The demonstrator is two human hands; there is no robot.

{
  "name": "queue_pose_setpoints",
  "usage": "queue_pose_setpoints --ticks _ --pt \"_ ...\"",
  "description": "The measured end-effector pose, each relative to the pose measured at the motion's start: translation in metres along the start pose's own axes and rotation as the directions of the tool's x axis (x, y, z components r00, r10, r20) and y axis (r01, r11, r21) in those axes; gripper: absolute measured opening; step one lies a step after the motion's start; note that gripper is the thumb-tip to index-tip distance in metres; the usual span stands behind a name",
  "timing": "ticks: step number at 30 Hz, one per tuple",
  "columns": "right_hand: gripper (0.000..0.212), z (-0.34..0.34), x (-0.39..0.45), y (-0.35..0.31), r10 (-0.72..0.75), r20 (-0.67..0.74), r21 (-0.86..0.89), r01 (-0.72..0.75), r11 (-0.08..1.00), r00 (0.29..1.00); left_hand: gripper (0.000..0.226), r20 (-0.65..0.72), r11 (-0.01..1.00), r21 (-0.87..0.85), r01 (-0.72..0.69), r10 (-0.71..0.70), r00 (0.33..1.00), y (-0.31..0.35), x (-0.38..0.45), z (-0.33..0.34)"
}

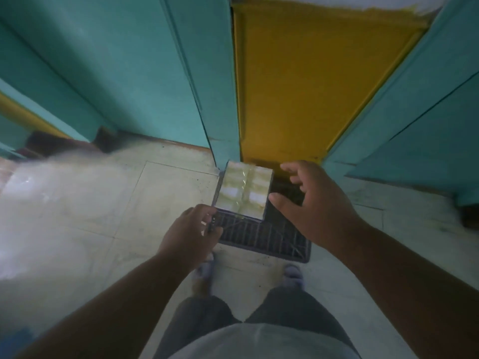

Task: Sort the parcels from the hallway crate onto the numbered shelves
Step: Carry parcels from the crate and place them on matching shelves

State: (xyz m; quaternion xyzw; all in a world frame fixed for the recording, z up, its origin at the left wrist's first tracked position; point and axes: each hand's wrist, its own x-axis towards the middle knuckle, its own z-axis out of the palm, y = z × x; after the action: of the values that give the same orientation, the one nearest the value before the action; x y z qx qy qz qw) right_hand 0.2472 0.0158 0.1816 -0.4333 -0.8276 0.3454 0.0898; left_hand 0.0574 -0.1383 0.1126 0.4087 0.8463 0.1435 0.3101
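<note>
— Why is the left hand [193,226] on the crate [261,237]?
— Its fingers curl round the rim — steadying it, I'd judge.
— And the parcel [243,193]?
— In the crate; the right hand [308,200] hovers beside it, fingers spread, holding nothing.

- We have a single view, from a camera worn on the person's head.
- We look forward and steeply down: the floor [77,208] fills the middle, and the person's own legs and feet sit at the bottom edge.
- The wide-angle lens bends the teal walls [116,73] and the yellow door [311,79] outward, so they fan away from the centre.
- Both forearms enter from the lower corners, and the left hand [191,229] and right hand [311,200] meet near the middle, close to the lens.
- The dark crate [261,237] on the floor lies just beyond the feet, straight ahead.
- The left side is hazy and blurred.
</note>
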Motion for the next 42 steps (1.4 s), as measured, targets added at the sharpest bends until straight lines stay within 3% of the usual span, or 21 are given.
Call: queue_pose_setpoints --ticks 4,10,16,20,24,28,34,38,42 --pt "0.057 0.059 0.024 -0.005 0.170 -0.085 0.016 -0.169 0.985 0.982 0.038 0.122 0.998 0.037 -0.041 0.036 0.992 -0.066 0.065 0.001" --pt "0.056 0.146 0.074 0.049 0.312 -0.106 -0.018 -0.316 0.949 0.944 0.037 0.257 0.997 -0.012 0.082 -0.076 0.964 -0.129 0.146 0.069" --pt "0.059 0.251 0.128 0.151 0.410 -0.096 -0.028 -0.414 0.910 0.907 0.047 0.228 0.955 -0.154 0.252 -0.214 0.950 -0.168 0.224 0.155" --pt "0.073 0.306 0.148 0.211 0.560 -0.007 -0.039 -0.560 0.827 0.828 0.057 0.250 0.915 -0.228 0.332 -0.275 0.928 -0.183 0.258 0.189" --pt "0.073 0.332 0.159 0.233 0.700 0.080 0.173 -0.701 0.692 0.710 0.034 0.387 0.859 -0.336 0.386 -0.248 0.888 -0.178 0.274 0.200" --pt "0.072 0.314 0.147 0.218 0.691 0.078 0.296 -0.678 0.672 0.719 0.041 0.388 0.753 -0.490 0.440 -0.263 0.883 -0.170 0.261 0.175" --pt "0.069 0.231 0.099 0.142 0.641 0.102 0.434 -0.614 0.660 0.761 0.042 0.399 0.641 -0.640 0.423 -0.194 0.896 -0.132 0.195 0.094" --pt "0.070 0.161 0.059 0.077 0.564 0.022 0.468 -0.507 0.724 0.826 0.045 0.319 0.675 -0.655 0.339 -0.160 0.934 -0.092 0.135 0.021" --pt "0.036 0.098 0.031 0.015 0.536 -0.153 0.574 -0.367 0.732 0.830 0.035 0.149 0.740 -0.644 0.193 -0.126 0.981 -0.052 0.081 -0.045"
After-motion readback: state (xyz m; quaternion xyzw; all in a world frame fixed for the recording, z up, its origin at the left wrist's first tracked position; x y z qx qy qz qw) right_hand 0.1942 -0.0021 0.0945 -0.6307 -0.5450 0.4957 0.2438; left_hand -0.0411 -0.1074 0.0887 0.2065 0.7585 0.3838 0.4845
